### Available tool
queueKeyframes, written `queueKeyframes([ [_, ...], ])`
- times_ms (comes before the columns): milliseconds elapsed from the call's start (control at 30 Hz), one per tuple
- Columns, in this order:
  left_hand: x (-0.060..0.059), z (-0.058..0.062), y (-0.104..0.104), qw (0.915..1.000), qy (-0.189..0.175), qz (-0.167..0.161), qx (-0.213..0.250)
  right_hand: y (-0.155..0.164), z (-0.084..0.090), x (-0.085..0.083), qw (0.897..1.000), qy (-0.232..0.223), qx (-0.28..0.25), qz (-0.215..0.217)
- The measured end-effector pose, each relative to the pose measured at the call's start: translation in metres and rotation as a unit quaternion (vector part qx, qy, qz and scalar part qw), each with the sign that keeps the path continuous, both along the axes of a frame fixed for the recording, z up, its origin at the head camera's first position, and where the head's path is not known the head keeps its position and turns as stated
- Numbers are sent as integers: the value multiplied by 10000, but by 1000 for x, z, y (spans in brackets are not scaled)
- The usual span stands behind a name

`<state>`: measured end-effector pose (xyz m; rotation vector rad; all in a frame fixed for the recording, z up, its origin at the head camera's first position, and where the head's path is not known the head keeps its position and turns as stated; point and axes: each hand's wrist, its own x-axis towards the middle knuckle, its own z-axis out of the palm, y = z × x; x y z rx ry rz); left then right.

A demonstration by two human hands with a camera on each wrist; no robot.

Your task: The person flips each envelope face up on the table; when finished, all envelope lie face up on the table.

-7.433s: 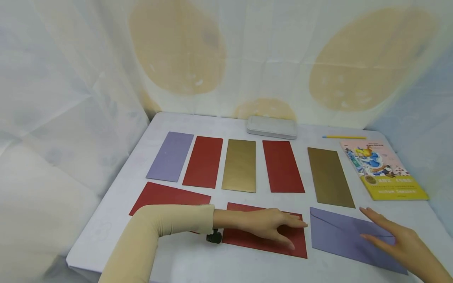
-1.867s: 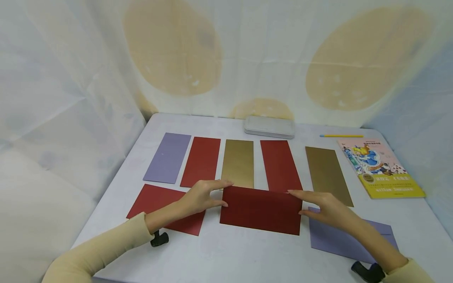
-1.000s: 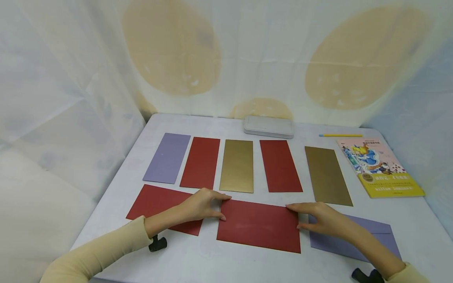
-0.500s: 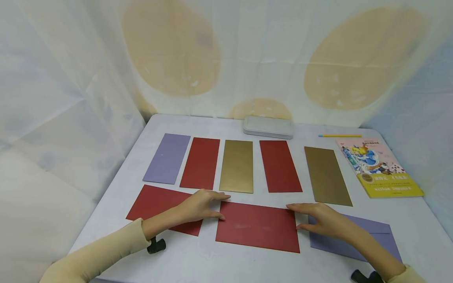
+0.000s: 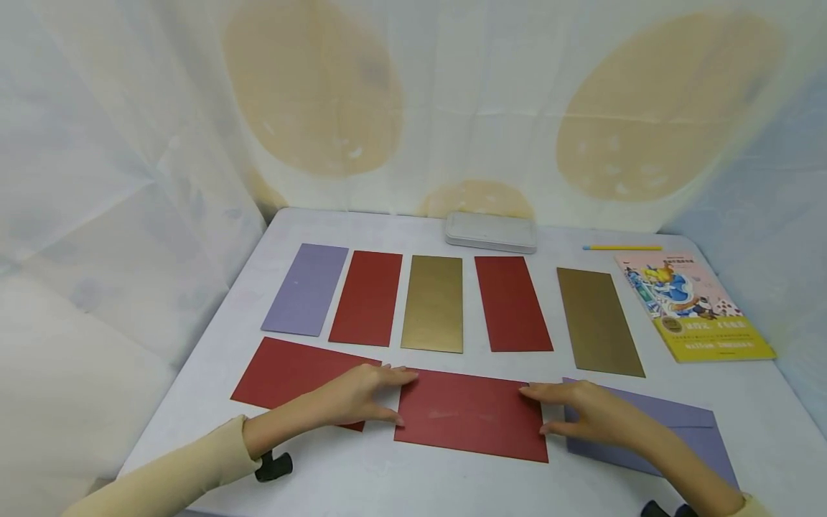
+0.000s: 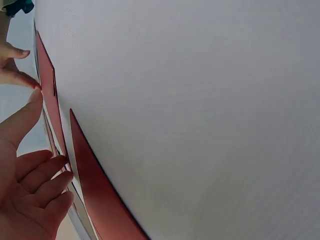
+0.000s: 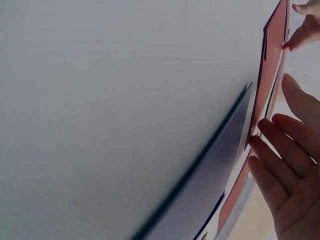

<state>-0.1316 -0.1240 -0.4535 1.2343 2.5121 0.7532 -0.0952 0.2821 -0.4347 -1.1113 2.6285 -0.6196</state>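
Observation:
A red envelope (image 5: 468,416) lies flat at the front middle of the table. At its left end is my left hand (image 5: 355,395), index fingertip on the far corner and thumb at the side edge. My right hand (image 5: 597,413) touches the opposite end the same way, reaching across a purple envelope (image 5: 678,424). The left wrist view shows the left hand (image 6: 30,185) with loosely extended fingers beside the red paper. Similarly extended fingers of the right hand (image 7: 295,165) appear in the right wrist view. Another red envelope (image 5: 297,370) is partly hidden under my left forearm.
Behind stands a row of purple (image 5: 306,289), red and gold envelopes, ending with a gold one (image 5: 601,322) at the right. A grey case (image 5: 491,232) sits at the back edge. A yellow pencil (image 5: 622,248) and an illustrated book (image 5: 694,307) lie at the right.
The middle red envelope, earlier raised and tilted between both hands, now lies flat. Both hands have since slid slightly nearer along its ends, the left more than the right.

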Motion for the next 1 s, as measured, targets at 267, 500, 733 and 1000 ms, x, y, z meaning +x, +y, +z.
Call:
queueKeyframes([
  [267,4,1,0,9999,46,-130,-29,-1,1,-1,9993,-177,285,-166],
  [500,4,2,-2,9996,97,-246,-31,-2,0,-2,9994,-150,260,-150],
  [733,6,12,-11,9991,107,-346,-219,-6,3,-5,9999,-64,72,-32],
  [1000,8,22,-27,9997,232,26,-27,-18,9,-12,9999,-133,-99,-13],
])
